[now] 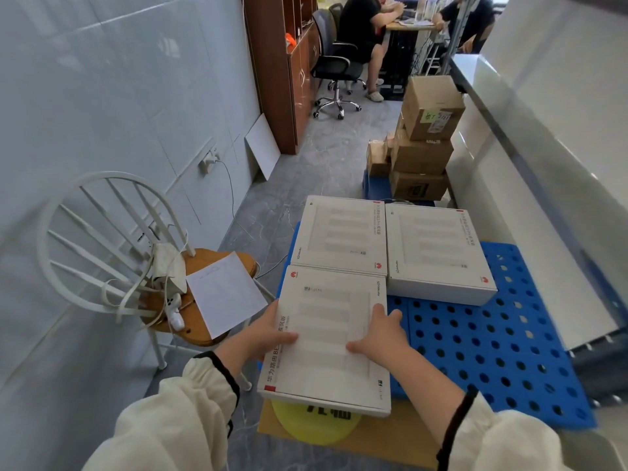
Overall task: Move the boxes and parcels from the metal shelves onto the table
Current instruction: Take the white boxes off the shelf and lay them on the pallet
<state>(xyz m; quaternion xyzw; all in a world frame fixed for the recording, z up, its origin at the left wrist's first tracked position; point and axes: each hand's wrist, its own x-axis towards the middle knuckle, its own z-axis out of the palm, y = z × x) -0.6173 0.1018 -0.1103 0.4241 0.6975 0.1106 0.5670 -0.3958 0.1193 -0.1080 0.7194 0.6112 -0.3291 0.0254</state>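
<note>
Three flat white boxes sit low by the floor in the head view, all over a blue pallet [492,351] full of round holes. The near white box [326,338] is the one being handled. The left hand [272,329] grips its left edge, thumb laid across the lid and fingers hidden underneath. The right hand [380,334] holds the right edge, thumb flat on the lid and fingers along the side. The hands are apart, one on each side of the box.

Its far edge lies against the far-left white box [339,229], and the far-right white box [438,246] sits just beside that one. The near end of the held box hangs past the pallet, above a cardboard sheet [401,436] with a yellow disc [316,426] on it.

Further back a stack of brown cartons [424,130] stands by the metal rack [543,164] along the right. On the left a white chair [102,232] stands near the tiled wall, a sheet of paper [224,294] on its wooden seat. Two people [360,25] sit at a desk at the far end.
</note>
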